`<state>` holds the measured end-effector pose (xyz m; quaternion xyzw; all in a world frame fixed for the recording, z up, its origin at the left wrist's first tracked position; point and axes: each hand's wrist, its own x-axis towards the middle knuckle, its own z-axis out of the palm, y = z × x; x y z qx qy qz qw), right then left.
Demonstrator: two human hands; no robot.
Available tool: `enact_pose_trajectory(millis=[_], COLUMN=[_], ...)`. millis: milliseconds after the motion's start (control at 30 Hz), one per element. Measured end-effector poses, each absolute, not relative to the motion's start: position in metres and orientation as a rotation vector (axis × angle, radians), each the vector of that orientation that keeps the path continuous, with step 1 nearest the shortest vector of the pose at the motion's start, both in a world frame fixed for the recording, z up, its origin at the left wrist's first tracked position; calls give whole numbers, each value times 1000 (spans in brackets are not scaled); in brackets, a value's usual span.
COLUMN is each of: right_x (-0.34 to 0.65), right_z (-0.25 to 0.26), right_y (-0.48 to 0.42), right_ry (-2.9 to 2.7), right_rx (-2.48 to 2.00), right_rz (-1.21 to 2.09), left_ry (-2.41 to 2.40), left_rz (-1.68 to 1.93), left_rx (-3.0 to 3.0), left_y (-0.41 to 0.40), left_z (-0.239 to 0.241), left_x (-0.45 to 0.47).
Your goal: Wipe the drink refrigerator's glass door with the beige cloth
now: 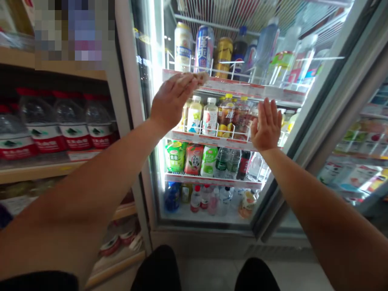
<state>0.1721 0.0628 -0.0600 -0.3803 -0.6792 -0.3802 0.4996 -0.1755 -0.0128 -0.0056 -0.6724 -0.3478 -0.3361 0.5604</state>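
White wire shelves fill an open drinks fridge (145, 121). Our left hand (172, 99) reaches flat toward the top shelf's price rail (242, 87), fingers spread, gripping nothing. Our right hand (266, 125) hovers open-palmed before the juice bottles (210, 117) on the second shelf, empty too, perhaps choosing.

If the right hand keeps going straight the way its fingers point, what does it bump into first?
Probably the juice bottles on the second shelf, just ahead of the right hand. Depth is unclear.
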Motion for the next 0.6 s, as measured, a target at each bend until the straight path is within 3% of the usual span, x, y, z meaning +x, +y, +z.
enact_pose_trajectory(millis=[200,433,600], right_x=[172,171,170], right_z=[-60,-60,-60], right_y=[63,61,60], right_ry=[-1639,-1640,-1648], right_rx=[-908,-892,-905], right_rz=[-905,-872,-856], left_ry=[-853,-871,-876], left_rz=[-827,-906,-931], left_rx=[-1713,-1667,-1706], left_y=[-17,-24,-33], left_z=[-45,-34,-71], left_x=[-185,-209,-208])
